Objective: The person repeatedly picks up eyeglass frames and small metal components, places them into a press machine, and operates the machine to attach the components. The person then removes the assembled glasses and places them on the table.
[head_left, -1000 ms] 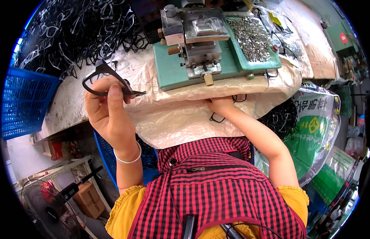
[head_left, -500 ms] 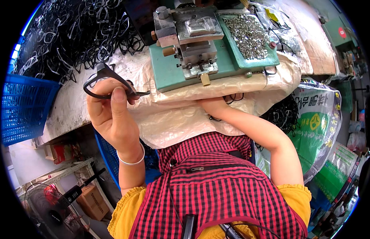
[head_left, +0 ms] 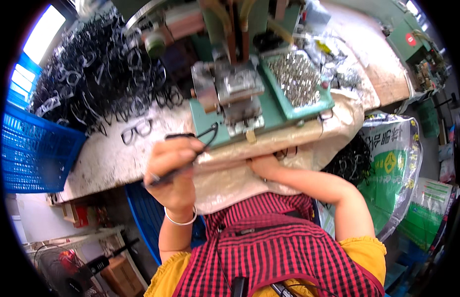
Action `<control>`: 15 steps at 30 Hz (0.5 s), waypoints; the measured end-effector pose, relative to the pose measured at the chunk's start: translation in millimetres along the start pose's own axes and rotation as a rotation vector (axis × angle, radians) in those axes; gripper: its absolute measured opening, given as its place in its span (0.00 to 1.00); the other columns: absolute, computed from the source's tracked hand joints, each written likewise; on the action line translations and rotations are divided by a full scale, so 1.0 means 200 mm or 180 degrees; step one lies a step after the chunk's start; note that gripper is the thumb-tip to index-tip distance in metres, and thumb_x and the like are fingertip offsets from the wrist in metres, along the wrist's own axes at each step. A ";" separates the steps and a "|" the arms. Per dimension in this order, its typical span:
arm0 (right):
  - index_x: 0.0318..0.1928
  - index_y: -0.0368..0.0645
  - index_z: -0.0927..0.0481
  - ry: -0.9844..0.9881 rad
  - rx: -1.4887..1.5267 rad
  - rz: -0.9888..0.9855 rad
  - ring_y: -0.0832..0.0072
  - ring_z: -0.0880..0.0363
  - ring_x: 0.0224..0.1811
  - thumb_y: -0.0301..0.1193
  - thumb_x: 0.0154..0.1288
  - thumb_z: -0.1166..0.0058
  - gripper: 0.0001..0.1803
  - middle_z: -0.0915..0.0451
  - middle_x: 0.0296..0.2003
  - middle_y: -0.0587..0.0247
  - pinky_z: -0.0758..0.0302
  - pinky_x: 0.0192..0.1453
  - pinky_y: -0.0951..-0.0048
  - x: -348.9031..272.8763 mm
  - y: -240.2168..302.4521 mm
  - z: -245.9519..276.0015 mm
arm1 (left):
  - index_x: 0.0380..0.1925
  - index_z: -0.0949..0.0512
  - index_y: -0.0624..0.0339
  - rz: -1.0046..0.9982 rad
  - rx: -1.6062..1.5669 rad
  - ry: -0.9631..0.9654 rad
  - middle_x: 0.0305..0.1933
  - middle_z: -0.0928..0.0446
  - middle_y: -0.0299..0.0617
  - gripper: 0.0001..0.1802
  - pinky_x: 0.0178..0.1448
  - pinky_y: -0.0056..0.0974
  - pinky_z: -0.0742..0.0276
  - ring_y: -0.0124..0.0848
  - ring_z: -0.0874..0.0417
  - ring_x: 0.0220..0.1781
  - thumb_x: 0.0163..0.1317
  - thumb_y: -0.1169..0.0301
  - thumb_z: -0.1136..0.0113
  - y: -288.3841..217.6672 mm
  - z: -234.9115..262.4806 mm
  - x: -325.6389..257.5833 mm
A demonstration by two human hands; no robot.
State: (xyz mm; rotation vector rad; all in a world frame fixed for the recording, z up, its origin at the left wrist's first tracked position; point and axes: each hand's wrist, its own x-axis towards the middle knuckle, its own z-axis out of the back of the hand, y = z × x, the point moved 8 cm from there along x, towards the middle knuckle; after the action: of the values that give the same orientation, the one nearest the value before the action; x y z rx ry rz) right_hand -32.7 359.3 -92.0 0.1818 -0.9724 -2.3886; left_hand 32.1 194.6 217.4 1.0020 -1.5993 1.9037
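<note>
My left hand (head_left: 173, 171), smeared by motion, is closed around a black eyeglass frame (head_left: 179, 135) in front of the machine's left corner. Parts of the frame stick out past the fingers on both sides. My right hand (head_left: 262, 166) reaches into a fold of the beige sheet (head_left: 225, 190) below the green machine base (head_left: 235, 134); its fingers are hidden there. Just beside it, a dark eyeglass frame (head_left: 288, 152) pokes out of the fold. The metal fixture (head_left: 235, 84) of the bench machine rises beyond both hands.
A large heap of black eyeglass frames (head_left: 91, 74) covers the far left, with one frame (head_left: 137, 130) lying apart. A green tray (head_left: 289, 113) holds many small metal parts. A blue basket (head_left: 36, 148) stands left, a printed sack (head_left: 388, 168) right, and a fan (head_left: 59, 270) lower left.
My left hand has moved right and nearer to the machine with the eyeglass frame. My right hand stays in the fold. The view has tilted up, showing more of the machine.
</note>
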 end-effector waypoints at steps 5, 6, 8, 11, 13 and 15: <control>0.41 0.41 0.18 0.0733 -0.0971 0.0260 0.53 0.19 0.45 0.34 0.62 0.45 0.12 0.16 0.39 0.51 0.24 0.50 0.51 -0.20 0.27 0.23 | 0.36 0.13 0.55 -0.1048 0.0954 0.0815 0.42 0.14 0.41 0.10 0.56 0.53 0.21 0.41 0.14 0.40 0.51 0.75 0.30 -0.03 -0.18 0.17; 0.40 0.43 0.18 0.0681 -0.0633 0.0101 0.54 0.18 0.43 0.35 0.62 0.45 0.11 0.16 0.36 0.52 0.23 0.48 0.52 -0.19 0.36 0.41 | 0.37 0.13 0.54 -0.1020 0.0968 0.0858 0.42 0.14 0.38 0.11 0.57 0.53 0.22 0.40 0.15 0.40 0.50 0.73 0.29 0.00 -0.21 0.19; 0.40 0.47 0.17 0.0194 -0.0181 0.0034 0.57 0.16 0.41 0.34 0.60 0.42 0.09 0.16 0.35 0.56 0.21 0.47 0.55 -0.13 0.47 0.75 | 0.38 0.13 0.54 -0.0946 0.1030 0.1088 0.41 0.13 0.39 0.12 0.61 0.51 0.23 0.40 0.15 0.41 0.51 0.75 0.27 0.04 -0.27 0.22; 0.41 0.41 0.16 -0.1292 0.1342 -0.0550 0.73 0.18 0.44 0.27 0.63 0.42 0.08 0.15 0.36 0.63 0.23 0.51 0.71 0.04 0.33 1.26 | 0.39 0.13 0.52 -0.0966 0.1204 0.1305 0.41 0.13 0.36 0.13 0.60 0.51 0.23 0.39 0.15 0.41 0.51 0.74 0.27 0.04 -0.33 0.26; 0.42 0.39 0.16 -0.2444 0.1478 -0.0298 0.80 0.22 0.38 0.23 0.67 0.44 0.06 0.17 0.34 0.69 0.25 0.47 0.76 0.12 0.17 1.51 | 0.39 0.13 0.51 -0.0940 0.1183 0.1380 0.43 0.14 0.33 0.13 0.59 0.50 0.23 0.37 0.17 0.41 0.50 0.72 0.27 0.05 -0.32 0.27; 0.42 0.38 0.17 -0.2899 0.1440 -0.0455 0.83 0.23 0.35 0.23 0.67 0.44 0.06 0.18 0.32 0.69 0.27 0.44 0.78 0.21 -0.07 1.57 | 0.38 0.13 0.51 -0.0953 0.1188 0.1536 0.43 0.14 0.33 0.13 0.59 0.49 0.23 0.35 0.17 0.41 0.50 0.71 0.27 0.05 -0.33 0.29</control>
State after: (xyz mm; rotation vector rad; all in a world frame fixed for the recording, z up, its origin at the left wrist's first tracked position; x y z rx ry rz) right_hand -173.6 535.7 131.6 -0.7632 -1.9472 -2.3276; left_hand -27.6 249.5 251.9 0.7801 -0.7979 2.0630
